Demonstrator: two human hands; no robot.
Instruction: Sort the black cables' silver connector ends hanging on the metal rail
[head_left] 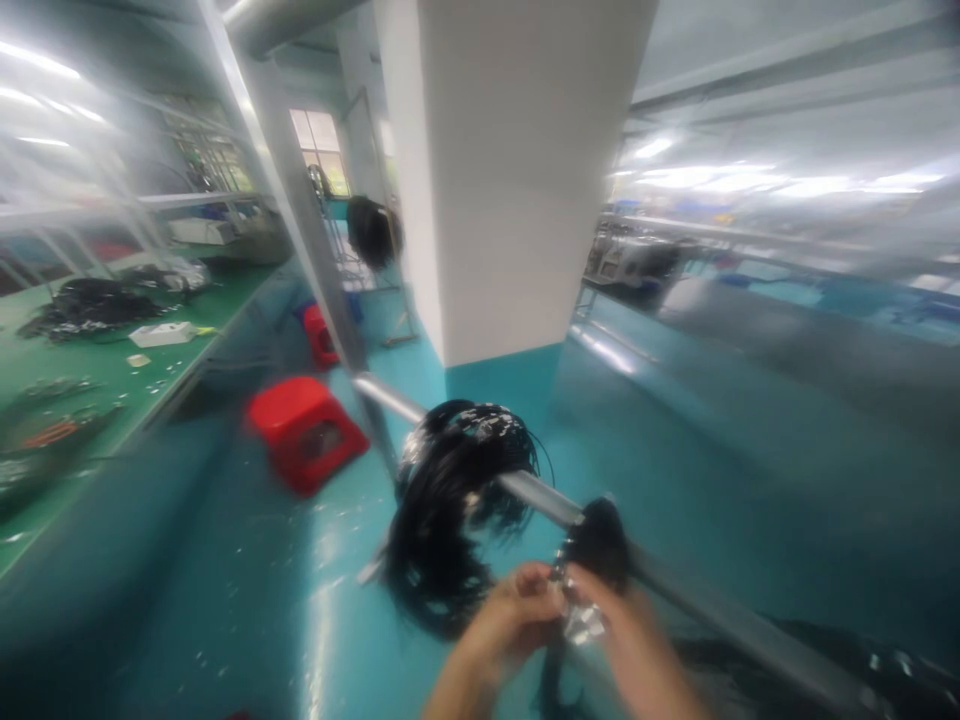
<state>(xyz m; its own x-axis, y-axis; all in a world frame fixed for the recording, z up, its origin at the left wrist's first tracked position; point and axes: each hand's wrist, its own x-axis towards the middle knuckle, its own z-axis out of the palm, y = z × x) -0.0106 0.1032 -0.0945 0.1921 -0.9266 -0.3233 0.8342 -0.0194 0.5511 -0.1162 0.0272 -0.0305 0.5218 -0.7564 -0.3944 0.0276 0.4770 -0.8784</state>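
A metal rail (536,497) runs across the lower middle, and bundles of black cable hang over it. The big bundle (450,500) drapes down on the left. A smaller bundle (600,540) hangs just above my hands. My left hand (510,625) and my right hand (626,635) meet below it, fingers pinched together on a small shiny piece (581,622) at the bundle's lower end. Motion blur smears the picture, so I cannot tell what the piece is.
A green workbench (112,370) with cable heaps and a white box stands on the left. Two red stools (304,432) stand on the teal floor. A white pillar (502,180) rises ahead, with a slanted metal post beside it. Another bench runs along the right.
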